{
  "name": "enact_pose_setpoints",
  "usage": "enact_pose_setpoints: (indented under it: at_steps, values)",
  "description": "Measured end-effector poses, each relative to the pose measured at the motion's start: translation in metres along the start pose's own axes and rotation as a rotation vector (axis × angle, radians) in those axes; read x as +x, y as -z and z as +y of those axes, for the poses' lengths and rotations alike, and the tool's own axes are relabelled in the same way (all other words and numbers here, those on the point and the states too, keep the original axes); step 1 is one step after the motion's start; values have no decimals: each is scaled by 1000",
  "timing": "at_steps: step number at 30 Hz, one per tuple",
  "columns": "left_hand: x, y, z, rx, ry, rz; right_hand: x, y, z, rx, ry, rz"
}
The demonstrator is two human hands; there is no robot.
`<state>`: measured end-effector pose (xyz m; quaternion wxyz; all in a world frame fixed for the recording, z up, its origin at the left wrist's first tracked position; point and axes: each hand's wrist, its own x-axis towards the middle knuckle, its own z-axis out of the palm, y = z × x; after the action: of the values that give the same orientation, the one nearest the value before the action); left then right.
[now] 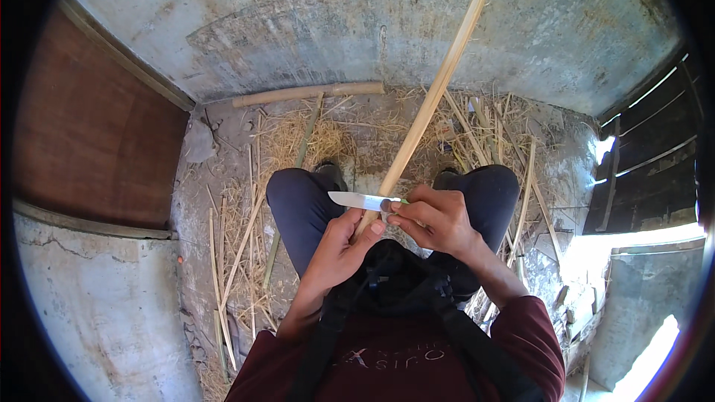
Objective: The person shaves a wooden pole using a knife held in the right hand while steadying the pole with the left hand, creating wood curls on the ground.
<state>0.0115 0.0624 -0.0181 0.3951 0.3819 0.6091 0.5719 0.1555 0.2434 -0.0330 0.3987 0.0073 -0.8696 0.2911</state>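
While the left hand grips the pale cane over the knees and the right hand clasps the knife (blade pointing left), a slip could likely nick the steadying thumb.

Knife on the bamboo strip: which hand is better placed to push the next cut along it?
Right, probably. The right hand grips the knife by its handle, blade lying across the bamboo strip. The left hand holds the strip's near end, steadying it.

No packages, labels, signs or screens seem to be in view.
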Motion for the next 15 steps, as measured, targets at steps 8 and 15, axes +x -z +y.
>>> enact_pose_setpoints:
  at_steps: [8,15]
  values:
    - [0,3,-7,31,29,-34,4,6,2,-11,-31,139]
    - [3,-4,9,54,-65,-83,-2,-1,-7,112,6,85]
